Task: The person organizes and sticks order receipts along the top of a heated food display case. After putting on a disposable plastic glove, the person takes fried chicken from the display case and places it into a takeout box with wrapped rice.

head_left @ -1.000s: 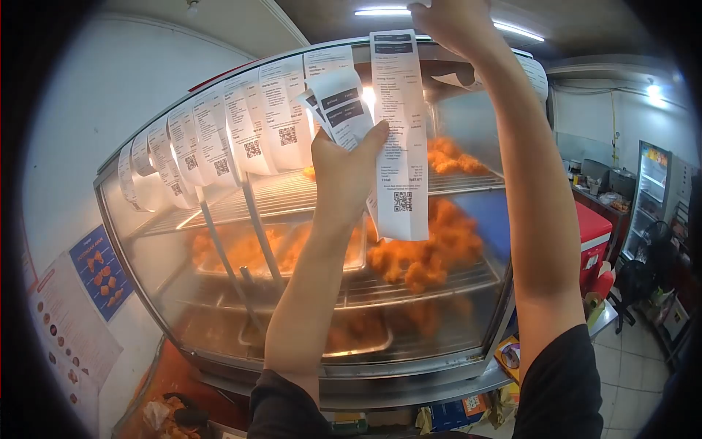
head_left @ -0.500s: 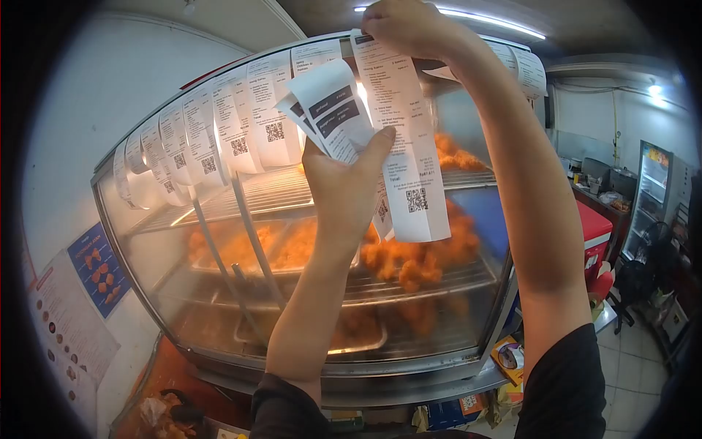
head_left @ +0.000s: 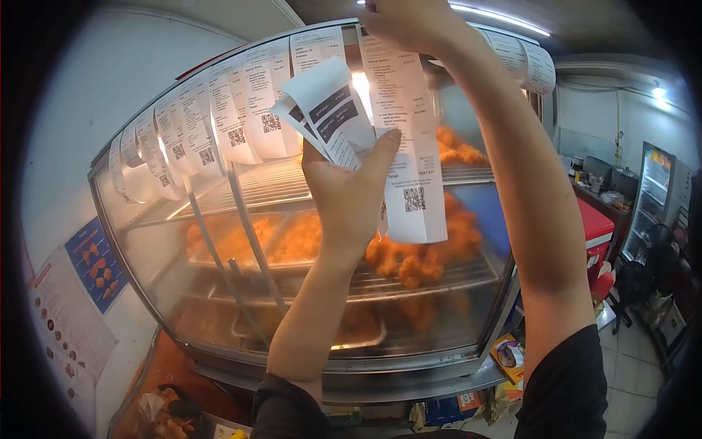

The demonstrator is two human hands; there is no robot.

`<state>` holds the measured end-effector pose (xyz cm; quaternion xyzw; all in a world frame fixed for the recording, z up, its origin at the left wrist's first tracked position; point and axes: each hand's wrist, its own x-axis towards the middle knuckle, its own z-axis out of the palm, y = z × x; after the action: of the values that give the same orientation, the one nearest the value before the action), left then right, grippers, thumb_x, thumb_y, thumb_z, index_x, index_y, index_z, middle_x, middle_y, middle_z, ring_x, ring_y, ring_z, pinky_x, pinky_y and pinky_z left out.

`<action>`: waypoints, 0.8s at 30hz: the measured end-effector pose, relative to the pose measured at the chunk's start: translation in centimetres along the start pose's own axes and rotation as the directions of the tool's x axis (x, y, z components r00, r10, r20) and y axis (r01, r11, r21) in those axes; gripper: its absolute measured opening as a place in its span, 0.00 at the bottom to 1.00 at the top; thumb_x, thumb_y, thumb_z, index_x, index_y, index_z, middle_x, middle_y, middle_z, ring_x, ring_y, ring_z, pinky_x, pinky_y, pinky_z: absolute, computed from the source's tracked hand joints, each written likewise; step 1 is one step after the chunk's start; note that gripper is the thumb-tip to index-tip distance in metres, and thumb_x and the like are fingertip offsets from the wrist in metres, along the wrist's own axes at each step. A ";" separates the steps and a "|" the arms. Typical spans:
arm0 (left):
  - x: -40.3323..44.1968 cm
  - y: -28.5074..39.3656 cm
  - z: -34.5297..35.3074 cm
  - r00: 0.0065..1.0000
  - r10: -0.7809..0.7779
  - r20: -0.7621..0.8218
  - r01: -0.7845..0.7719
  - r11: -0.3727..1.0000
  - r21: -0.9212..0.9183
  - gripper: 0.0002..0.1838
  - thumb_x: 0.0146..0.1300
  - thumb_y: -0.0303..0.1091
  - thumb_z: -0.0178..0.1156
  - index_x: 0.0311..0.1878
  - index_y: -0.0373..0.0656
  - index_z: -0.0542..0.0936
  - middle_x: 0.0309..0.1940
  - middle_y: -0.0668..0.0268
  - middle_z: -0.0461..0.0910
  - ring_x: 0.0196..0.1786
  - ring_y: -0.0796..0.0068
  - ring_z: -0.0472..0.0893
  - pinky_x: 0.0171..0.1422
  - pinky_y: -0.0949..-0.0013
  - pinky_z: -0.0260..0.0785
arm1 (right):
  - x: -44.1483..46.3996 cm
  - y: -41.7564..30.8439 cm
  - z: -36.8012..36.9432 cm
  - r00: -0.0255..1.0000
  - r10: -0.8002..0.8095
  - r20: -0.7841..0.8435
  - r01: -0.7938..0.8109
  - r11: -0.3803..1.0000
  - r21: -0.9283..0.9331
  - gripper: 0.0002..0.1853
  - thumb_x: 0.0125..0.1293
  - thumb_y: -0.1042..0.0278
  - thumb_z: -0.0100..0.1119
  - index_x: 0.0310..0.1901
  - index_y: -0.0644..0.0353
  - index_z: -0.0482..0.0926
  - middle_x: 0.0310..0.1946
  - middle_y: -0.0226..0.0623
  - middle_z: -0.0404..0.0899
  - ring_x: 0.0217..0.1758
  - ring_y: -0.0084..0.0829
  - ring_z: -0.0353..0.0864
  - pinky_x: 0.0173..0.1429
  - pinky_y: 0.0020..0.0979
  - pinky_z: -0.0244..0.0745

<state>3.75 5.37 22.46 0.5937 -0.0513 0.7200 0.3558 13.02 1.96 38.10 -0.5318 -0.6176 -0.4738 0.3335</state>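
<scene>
Display case (head_left: 395, 365) behind, left fingers (head_left: 383, 154) pinch folded receipts (head_left: 335, 101); right hand (head_left: 413, 25), grip unclear, has shifted over another receipt (head_left: 415, 164).

Glass-fronted metal cabinet (head_left: 395, 366): centre. Row of white printed paper receipts (head_left: 269, 95): along cabinet's upper front edge, left part. Long white printed paper receipt (head_left: 414, 168): right of row, before glass, below right hand (head_left: 402, 25). Folded white paper slips (head_left: 333, 110): in left hand (head_left: 347, 186), left of long receipt. Lumpy orange food pieces (head_left: 409, 263): inside cabinet, on metal wire shelves (head_left: 263, 179). Blue rectangular poster (head_left: 96, 263): on white wall (head_left: 80, 132), left of cabinet. Red-and-white box (head_left: 596, 227): right of cabinet. Upright glass-doored fridge (head_left: 649, 190): far right, behind box.
</scene>
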 end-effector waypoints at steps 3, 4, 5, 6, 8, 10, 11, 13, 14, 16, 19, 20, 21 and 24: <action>-0.1 -0.5 -0.1 1.000 -0.005 -0.007 0.005 0.999 0.037 0.18 0.49 0.21 0.62 0.42 0.33 0.68 0.33 0.59 0.76 0.33 0.75 0.79 0.35 0.73 0.73 | -0.5 -0.4 0.3 0.990 -0.019 -0.141 0.021 1.000 0.010 0.19 0.58 0.62 0.41 0.35 0.69 0.78 0.40 0.56 0.76 0.48 0.50 0.74 0.61 0.52 0.56; -0.2 -0.7 -0.1 1.000 0.000 -0.015 0.001 0.999 0.045 0.18 0.48 0.20 0.63 0.42 0.32 0.67 0.32 0.59 0.76 0.33 0.74 0.79 0.34 0.73 0.73 | -0.6 -0.4 0.5 0.976 -0.005 -0.216 0.020 0.998 0.067 0.20 0.59 0.62 0.40 0.36 0.70 0.78 0.42 0.56 0.75 0.49 0.51 0.73 0.62 0.55 0.52; -0.2 -0.8 -0.1 1.000 -0.002 -0.016 0.003 0.999 0.044 0.18 0.48 0.20 0.63 0.42 0.32 0.67 0.32 0.59 0.76 0.33 0.74 0.79 0.34 0.73 0.73 | -0.5 -0.3 0.4 0.977 -0.005 -0.213 0.020 0.998 0.067 0.20 0.59 0.62 0.40 0.36 0.70 0.78 0.42 0.56 0.75 0.49 0.51 0.73 0.62 0.55 0.52; -0.2 -1.0 -0.2 1.000 -0.010 -0.029 0.011 0.998 0.054 0.18 0.47 0.20 0.62 0.42 0.32 0.67 0.32 0.59 0.76 0.32 0.74 0.79 0.34 0.73 0.73 | -0.2 -0.2 0.0 0.992 -0.068 -0.104 0.069 0.998 0.001 0.20 0.59 0.62 0.39 0.36 0.70 0.78 0.42 0.57 0.75 0.50 0.51 0.72 0.63 0.56 0.50; -0.3 -1.3 -0.2 0.999 -0.023 -0.042 0.025 0.998 0.064 0.18 0.47 0.19 0.62 0.41 0.32 0.67 0.31 0.59 0.75 0.32 0.74 0.79 0.35 0.73 0.74 | -0.2 -0.2 -0.5 0.992 -0.122 0.016 0.123 0.991 -0.058 0.21 0.60 0.62 0.37 0.36 0.71 0.77 0.43 0.58 0.74 0.51 0.52 0.72 0.64 0.57 0.48; -0.3 -1.6 -0.3 0.999 -0.025 -0.024 0.027 0.998 0.050 0.18 0.47 0.19 0.62 0.41 0.32 0.67 0.32 0.59 0.75 0.33 0.74 0.79 0.35 0.73 0.74 | -0.4 -0.3 -0.9 1.000 -0.002 0.015 0.001 0.999 0.043 0.21 0.60 0.63 0.36 0.37 0.72 0.77 0.42 0.57 0.75 0.51 0.51 0.71 0.65 0.57 0.45; -0.4 -1.7 -0.4 0.999 -0.026 -0.025 0.027 0.998 0.048 0.18 0.47 0.19 0.62 0.41 0.32 0.67 0.32 0.59 0.75 0.33 0.74 0.79 0.35 0.73 0.74 | -0.3 -0.4 -0.8 1.000 -0.002 0.016 0.002 0.999 0.042 0.21 0.60 0.63 0.36 0.37 0.72 0.77 0.42 0.57 0.75 0.51 0.51 0.71 0.65 0.57 0.45; -0.4 -2.0 -0.6 1.000 -0.012 -0.026 0.013 0.999 0.032 0.19 0.47 0.19 0.62 0.42 0.31 0.67 0.33 0.58 0.75 0.33 0.73 0.79 0.35 0.74 0.74 | 0.0 -0.6 -0.8 0.996 -0.073 0.046 0.070 0.995 0.069 0.21 0.61 0.63 0.36 0.36 0.72 0.77 0.42 0.56 0.76 0.52 0.49 0.71 0.67 0.56 0.43; -0.5 -1.9 -0.5 1.000 -0.014 -0.025 0.015 0.999 0.031 0.19 0.47 0.19 0.62 0.42 0.31 0.67 0.33 0.58 0.75 0.33 0.73 0.79 0.35 0.74 0.74 | 0.1 -0.6 -0.9 0.996 -0.071 0.047 0.068 0.995 0.067 0.21 0.61 0.63 0.36 0.36 0.72 0.77 0.42 0.56 0.76 0.52 0.49 0.71 0.67 0.56 0.43; -0.7 -1.6 -0.5 0.999 -0.047 -0.016 0.047 0.999 -0.014 0.19 0.48 0.19 0.62 0.43 0.31 0.66 0.34 0.57 0.75 0.34 0.73 0.79 0.35 0.74 0.74 | -0.2 -0.9 -1.7 0.990 -0.007 0.143 -0.005 0.997 0.083 0.21 0.61 0.63 0.36 0.37 0.71 0.78 0.42 0.54 0.76 0.52 0.48 0.72 0.67 0.54 0.42; -0.7 -2.0 -0.5 0.999 -0.035 -0.028 0.035 0.999 0.008 0.20 0.48 0.19 0.63 0.43 0.31 0.66 0.34 0.57 0.75 0.34 0.73 0.79 0.35 0.74 0.74 | -0.4 -1.0 -2.1 0.990 0.006 0.138 -0.010 1.000 0.026 0.21 0.61 0.64 0.35 0.37 0.70 0.78 0.42 0.54 0.76 0.51 0.46 0.73 0.67 0.52 0.43; -0.7 -2.1 -0.5 0.999 -0.036 -0.029 0.036 0.999 0.008 0.20 0.48 0.19 0.63 0.43 0.31 0.66 0.34 0.57 0.75 0.34 0.73 0.79 0.35 0.74 0.74 | 0.0 -0.8 -1.6 0.990 0.006 0.139 -0.010 1.000 0.026 0.21 0.61 0.64 0.35 0.37 0.70 0.78 0.42 0.54 0.76 0.51 0.46 0.73 0.67 0.52 0.43; -0.7 -2.2 -0.5 0.999 -0.035 -0.028 0.036 0.999 0.027 0.21 0.48 0.19 0.63 0.44 0.31 0.65 0.34 0.57 0.75 0.33 0.72 0.79 0.35 0.74 0.74 | 0.3 -1.2 -1.2 0.991 0.000 0.133 0.002 1.000 -0.011 0.20 0.61 0.64 0.35 0.36 0.70 0.78 0.42 0.54 0.76 0.51 0.46 0.73 0.67 0.51 0.43; -0.7 -2.3 -0.5 0.999 -0.036 -0.020 0.037 0.999 0.034 0.22 0.48 0.19 0.63 0.45 0.31 0.65 0.34 0.57 0.75 0.34 0.72 0.79 0.35 0.74 0.74 | 0.1 -0.8 -1.1 0.993 0.019 0.113 -0.018 1.000 -0.012 0.19 0.60 0.65 0.36 0.35 0.69 0.78 0.42 0.54 0.76 0.50 0.45 0.73 0.67 0.50 0.43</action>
<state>4.71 6.96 20.92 0.5936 -0.0249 0.7198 0.3591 12.09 0.95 38.38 -0.5653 -0.6278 -0.4434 0.2995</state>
